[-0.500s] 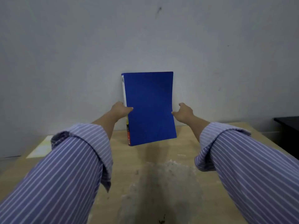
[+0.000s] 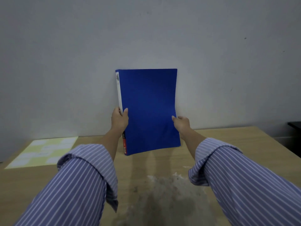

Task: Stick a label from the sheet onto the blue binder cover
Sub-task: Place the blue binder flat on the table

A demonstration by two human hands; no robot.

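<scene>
The binder (image 2: 149, 111) is held upright in the centre of the frame, its blue cover facing the camera and its lower edge lifted clear of the worktop (image 2: 228, 141). The left hand (image 2: 119, 119) has a clenched grip on the spine edge, thumb on the cover and fingers behind. The right hand (image 2: 181, 123) pinches the opposite, open edge low down, where the cover bows slightly. Striped sleeves (image 2: 78, 181) fill the lower corners.

The label sheet (image 2: 44, 152) lies flat on the worktop at the left of the frame, well apart from the binder and from both hands. It is pale yellow with whitish label patches; whether any label is missing cannot be told at this blur.

The cover shows plain blue with nothing stuck to it, so the sticking itself looks not yet done. I judge the task to be at an early stage: the binder is only in hand. What seems left is to lay it flat on the worktop, free a hand, peel a label off the sheet and press it onto the cover
</scene>
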